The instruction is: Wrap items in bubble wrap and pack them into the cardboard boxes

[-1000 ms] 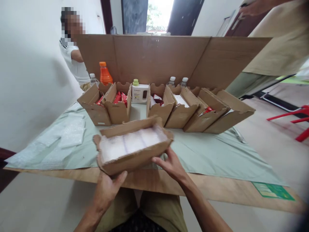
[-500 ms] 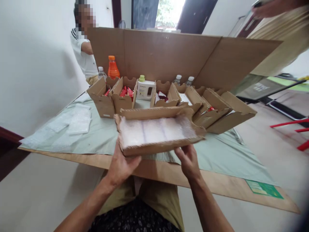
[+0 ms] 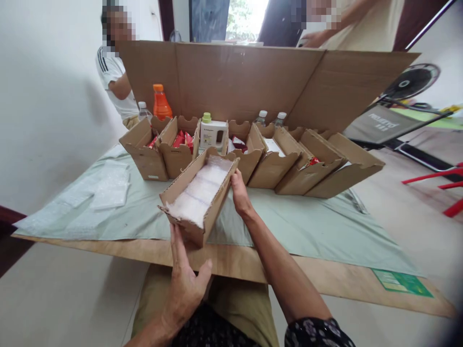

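A long cardboard box (image 3: 220, 205) is tilted above the cloth near the table's front edge, its narrow near end toward me. Bubble-wrapped white items (image 3: 204, 190) fill it in a row. My left hand (image 3: 186, 277) touches the near end from below, its fingers stretched and the thumb apart. Against the box's far right side lies my right hand (image 3: 239, 190), gripping it there with the fingers partly hidden behind the cardboard.
Behind stands a row of open cardboard bins (image 3: 253, 159) with red packets and a white jug (image 3: 213, 134). A tall cardboard panel (image 3: 246, 82) backs them. Flat bubble-wrap bags (image 3: 110, 185) lie left. Two people are beyond the panel.
The box has turned from crosswise to pointing away from me. My right hand has moved forward and left to its far end; my left hand stays at the near end.
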The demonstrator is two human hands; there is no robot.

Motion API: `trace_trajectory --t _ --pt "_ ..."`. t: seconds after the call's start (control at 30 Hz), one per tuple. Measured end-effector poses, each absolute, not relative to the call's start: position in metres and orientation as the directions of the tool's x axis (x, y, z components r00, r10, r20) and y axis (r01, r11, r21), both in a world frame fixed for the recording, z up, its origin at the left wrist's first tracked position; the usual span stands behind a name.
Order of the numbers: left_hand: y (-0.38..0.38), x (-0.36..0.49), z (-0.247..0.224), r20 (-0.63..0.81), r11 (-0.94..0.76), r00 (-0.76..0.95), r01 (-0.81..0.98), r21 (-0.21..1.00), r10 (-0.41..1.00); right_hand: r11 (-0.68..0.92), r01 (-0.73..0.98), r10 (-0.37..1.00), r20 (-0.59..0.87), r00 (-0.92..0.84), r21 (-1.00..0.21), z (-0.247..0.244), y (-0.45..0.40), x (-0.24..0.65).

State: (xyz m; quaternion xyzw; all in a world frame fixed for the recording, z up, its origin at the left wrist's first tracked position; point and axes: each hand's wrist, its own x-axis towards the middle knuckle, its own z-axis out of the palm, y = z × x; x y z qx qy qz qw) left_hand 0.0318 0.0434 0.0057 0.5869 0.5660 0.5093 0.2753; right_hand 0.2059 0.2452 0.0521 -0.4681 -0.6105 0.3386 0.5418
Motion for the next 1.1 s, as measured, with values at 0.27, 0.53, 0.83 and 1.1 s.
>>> trace_trajectory --t 0.27,0.53,0.83,1.1 --pt "0.038 0.051 -0.012 0.287 -0.218 -0.167 0.338 0.915 0.943 0.392 0.189 0.918 0.395 -0.023 -0.900 0.025 0.241 0.195" --pt "0.051 0.059 -0.017 0.283 -0.220 -0.132 0.357 0.908 0.950 0.372 0.192 0.927 0.374 -0.027 -0.908 0.015 0.224 0.191" --pt "0.066 0.063 -0.007 0.281 -0.265 0.019 0.402 0.876 0.959 0.278 0.156 0.952 0.293 0.084 -0.948 0.008 0.222 0.191" --pt "0.113 0.002 -0.003 0.295 -0.201 -0.378 0.268 0.942 0.878 0.225 0.099 0.943 0.243 0.226 -0.969 -0.009 0.225 0.185"
